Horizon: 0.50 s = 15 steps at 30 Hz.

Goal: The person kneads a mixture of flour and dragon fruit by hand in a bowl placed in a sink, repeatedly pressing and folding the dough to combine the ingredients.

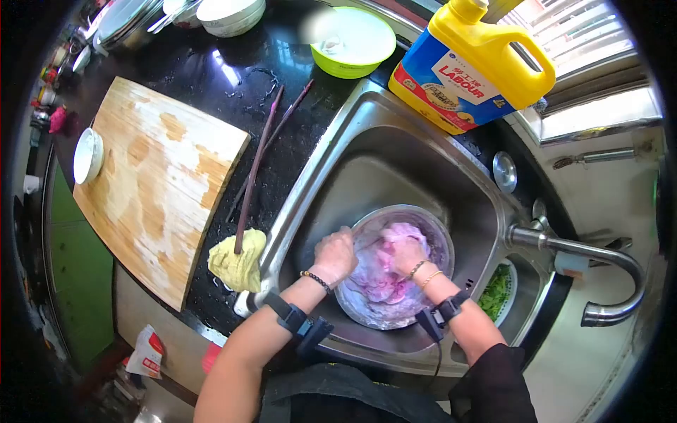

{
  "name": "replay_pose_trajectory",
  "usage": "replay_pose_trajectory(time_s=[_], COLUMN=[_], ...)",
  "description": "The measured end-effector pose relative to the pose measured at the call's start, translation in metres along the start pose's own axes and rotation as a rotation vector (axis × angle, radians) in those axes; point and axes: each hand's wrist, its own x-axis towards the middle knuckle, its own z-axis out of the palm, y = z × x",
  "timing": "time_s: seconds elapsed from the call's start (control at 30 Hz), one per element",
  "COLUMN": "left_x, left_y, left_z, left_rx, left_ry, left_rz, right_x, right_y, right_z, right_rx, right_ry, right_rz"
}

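Observation:
A round metal basin (446,243) stands in the steel sink (381,169), holding cloudy, sudsy water and a pink cloth (395,285). My left hand (335,254) is closed at the basin's left rim, its fingertips partly hidden. My right hand (407,255) is down inside the basin, its fingers closed on the wet pink cloth. Both wrists carry bracelets and black strapped devices.
Left of the sink lie a yellow cloth (238,264), two dark sticks (262,141) and a wooden cutting board (155,183) with a white bowl (88,156). A green basin (352,67) and yellow detergent jug (465,67) stand behind. The faucet (585,250) is at right, near leafy greens (496,290).

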Motion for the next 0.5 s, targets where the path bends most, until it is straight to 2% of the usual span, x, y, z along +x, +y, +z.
replay_pose_trajectory(time_s=[0.03, 0.1, 0.13, 0.2, 0.23, 0.3, 0.4, 0.5], left_x=[-0.001, -0.002, -0.001, -0.002, -0.002, -0.002, -0.003, -0.005], left_y=[0.001, 0.001, 0.0, -0.002, -0.003, -0.003, -0.002, -0.003], left_z=[-0.001, -0.003, -0.001, 0.003, 0.003, 0.002, 0.002, 0.003], left_rx=[-0.014, -0.011, -0.023, -0.057, -0.069, -0.085, -0.113, -0.128], left_ry=[0.003, -0.013, -0.004, 0.01, 0.02, 0.032, 0.043, 0.047], left_rz=[-0.007, -0.013, -0.013, -0.015, 0.008, -0.008, -0.012, 0.001], right_x=[-0.01, -0.018, -0.012, -0.005, -0.007, -0.019, -0.062, -0.085], right_y=[0.013, 0.05, 0.055, 0.06, 0.06, 0.061, 0.086, 0.034], right_z=[-0.001, 0.013, 0.022, 0.033, 0.035, 0.036, 0.057, 0.012], right_rx=[-0.174, -0.264, -0.278, -0.306, -0.311, 0.013, 0.126, 0.294], right_ry=[0.009, -0.042, -0.054, -0.174, -0.176, -0.065, -0.002, 0.092], right_rz=[0.061, 0.101, 0.082, 0.302, 0.292, 0.414, 0.392, 0.356])
